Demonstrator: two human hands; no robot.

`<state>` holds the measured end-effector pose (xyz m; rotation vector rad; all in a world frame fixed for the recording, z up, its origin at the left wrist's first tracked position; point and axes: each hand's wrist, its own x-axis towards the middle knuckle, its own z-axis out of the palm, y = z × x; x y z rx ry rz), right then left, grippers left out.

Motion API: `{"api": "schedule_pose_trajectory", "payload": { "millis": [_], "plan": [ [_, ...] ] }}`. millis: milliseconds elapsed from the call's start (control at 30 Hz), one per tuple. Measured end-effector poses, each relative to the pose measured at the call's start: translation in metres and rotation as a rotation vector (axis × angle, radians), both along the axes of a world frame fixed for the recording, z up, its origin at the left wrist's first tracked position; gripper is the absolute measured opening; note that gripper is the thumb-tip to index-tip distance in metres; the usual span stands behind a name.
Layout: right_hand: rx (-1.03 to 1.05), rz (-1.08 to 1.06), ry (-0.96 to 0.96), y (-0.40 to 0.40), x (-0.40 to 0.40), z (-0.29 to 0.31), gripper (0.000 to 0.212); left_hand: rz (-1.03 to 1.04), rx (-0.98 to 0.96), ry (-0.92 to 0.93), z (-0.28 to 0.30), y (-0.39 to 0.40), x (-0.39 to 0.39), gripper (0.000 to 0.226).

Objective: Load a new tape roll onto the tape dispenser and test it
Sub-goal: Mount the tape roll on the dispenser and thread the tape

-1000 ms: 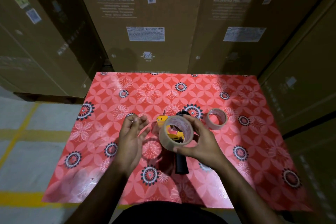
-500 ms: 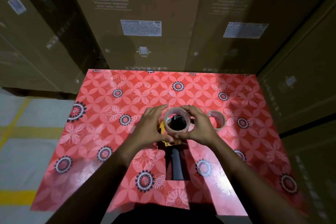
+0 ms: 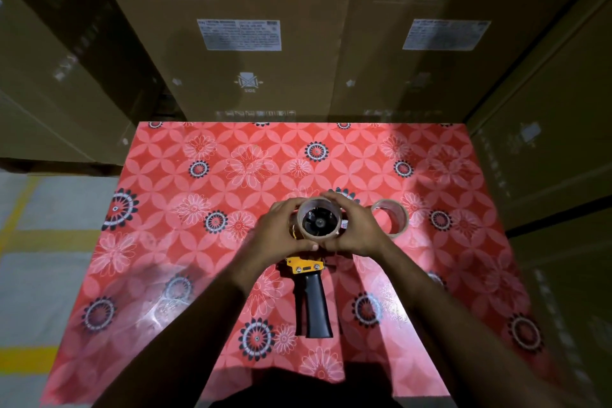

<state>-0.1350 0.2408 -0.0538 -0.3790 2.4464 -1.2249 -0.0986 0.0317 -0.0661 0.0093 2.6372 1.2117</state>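
Head view: both hands are wrapped around the new tape roll [image 3: 318,221], which sits over the black hub [image 3: 318,221] of the tape dispenser [image 3: 311,288]. The left hand [image 3: 281,228] clamps the roll's left side with the fingers curled over the top rim and the thumb below; the right hand [image 3: 356,228] clamps the right side the same way. The hub's spokes show through the roll's core, so the roll appears at least partly seated; how deep it sits cannot be told from above. The dispenser lies on the red flowered tablecloth [image 3: 198,209] with its black handle [image 3: 314,308] pointing toward the person and its yellow bracket [image 3: 303,266] just below the hands. A second roll [image 3: 390,217] rests on the cloth just right of the right hand.

Risks, judged:
- Uneven push from the two hands could cock the roll on the hub and jam it.
- Nothing pins the handle, so the dispenser may slide or tip under pressure.
- Winding direction is not visible; if reversed, the sticky side faces wrong and the test fails.
- Loose end not seen; it may stick back on the roll.
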Motion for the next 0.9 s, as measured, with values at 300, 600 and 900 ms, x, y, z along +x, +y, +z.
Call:
{"api": "schedule_pose_trajectory", "payload": {
  "millis": [300,600,900],
  "plan": [
    [0.014,0.004,-0.02,0.0,-0.002,0.005,0.1,-0.004,-0.009,0.022,-0.01,0.002,-0.001,0.089],
    [0.134,0.079,-0.042,-0.003,-0.024,0.005,0.093,0.004,-0.032,-0.013,-0.013,0.002,-0.006,0.089],
    [0.095,0.018,-0.037,0.003,-0.002,-0.015,0.096,-0.037,-0.13,-0.028,-0.02,0.006,-0.004,0.093]
  ]
}}
